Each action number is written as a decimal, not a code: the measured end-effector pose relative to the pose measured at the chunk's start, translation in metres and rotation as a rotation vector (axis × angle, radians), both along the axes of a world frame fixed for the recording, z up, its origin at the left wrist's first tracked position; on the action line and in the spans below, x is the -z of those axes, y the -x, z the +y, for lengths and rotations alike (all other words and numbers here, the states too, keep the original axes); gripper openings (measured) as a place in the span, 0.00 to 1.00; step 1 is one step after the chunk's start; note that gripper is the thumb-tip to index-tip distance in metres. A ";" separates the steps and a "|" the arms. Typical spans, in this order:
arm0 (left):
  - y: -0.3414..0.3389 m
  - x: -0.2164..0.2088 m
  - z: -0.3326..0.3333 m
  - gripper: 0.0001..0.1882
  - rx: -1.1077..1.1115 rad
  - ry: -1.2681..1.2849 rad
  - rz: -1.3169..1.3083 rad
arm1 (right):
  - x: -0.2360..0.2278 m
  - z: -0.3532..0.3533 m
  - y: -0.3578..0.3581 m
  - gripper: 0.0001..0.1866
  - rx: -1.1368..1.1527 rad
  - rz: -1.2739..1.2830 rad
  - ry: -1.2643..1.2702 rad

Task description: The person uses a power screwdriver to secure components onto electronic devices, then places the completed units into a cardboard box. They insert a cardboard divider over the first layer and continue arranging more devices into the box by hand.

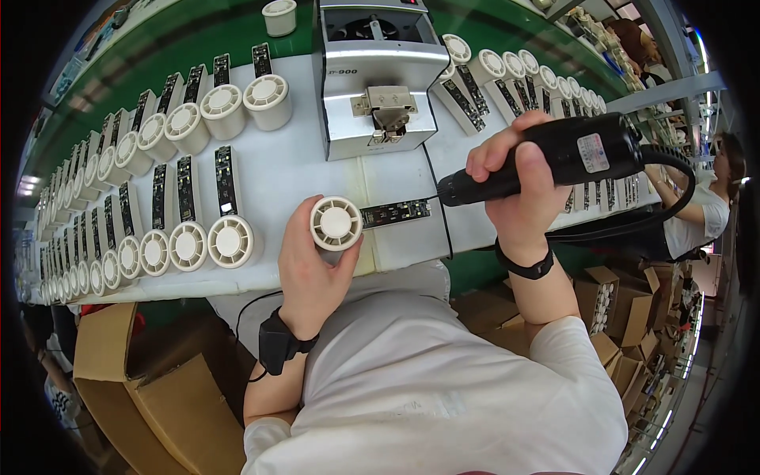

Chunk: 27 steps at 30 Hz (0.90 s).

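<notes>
My left hand [310, 273] is wrapped around the white, round slotted head of a handheld device [336, 224]. The device lies across the table, its handle pointing right and a black circuit board [396, 213] showing along it. In my right hand [518, 186] is a black electric screwdriver [554, 154], held level with my fingers and thumb around its body. Its thin bit points left over the far end of the board; whether it touches a screw I cannot tell. Dark bands sit on both wrists.
A silver box-shaped machine [380, 103] stands straight ahead. Rows of similar white devices [232, 237] fill the left, with more [491, 63] at the back right. The screwdriver's cable [687, 190] loops off right. Cardboard boxes [170, 404] stand below the table; another person [701, 198] is at far right.
</notes>
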<state>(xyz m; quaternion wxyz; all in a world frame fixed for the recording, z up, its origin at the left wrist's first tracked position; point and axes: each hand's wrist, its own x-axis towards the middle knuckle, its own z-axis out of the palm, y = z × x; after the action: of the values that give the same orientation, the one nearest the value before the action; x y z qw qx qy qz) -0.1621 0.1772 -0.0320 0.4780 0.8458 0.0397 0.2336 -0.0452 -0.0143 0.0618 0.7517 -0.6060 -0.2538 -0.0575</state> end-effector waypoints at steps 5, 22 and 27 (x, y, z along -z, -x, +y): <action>0.000 0.001 0.001 0.31 0.005 0.000 -0.004 | -0.002 0.002 0.000 0.15 0.014 0.033 0.004; -0.001 0.000 0.000 0.31 0.011 -0.006 -0.014 | 0.004 0.004 -0.003 0.15 -0.013 0.044 0.002; 0.000 0.002 0.000 0.31 -0.004 -0.044 0.001 | 0.007 0.008 -0.002 0.14 -0.059 0.076 -0.002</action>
<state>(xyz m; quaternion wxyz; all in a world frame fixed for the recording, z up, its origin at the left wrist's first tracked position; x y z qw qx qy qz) -0.1626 0.1772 -0.0339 0.4587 0.8562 0.0365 0.2349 -0.0434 -0.0067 0.0553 0.7628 -0.5992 -0.2427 -0.0124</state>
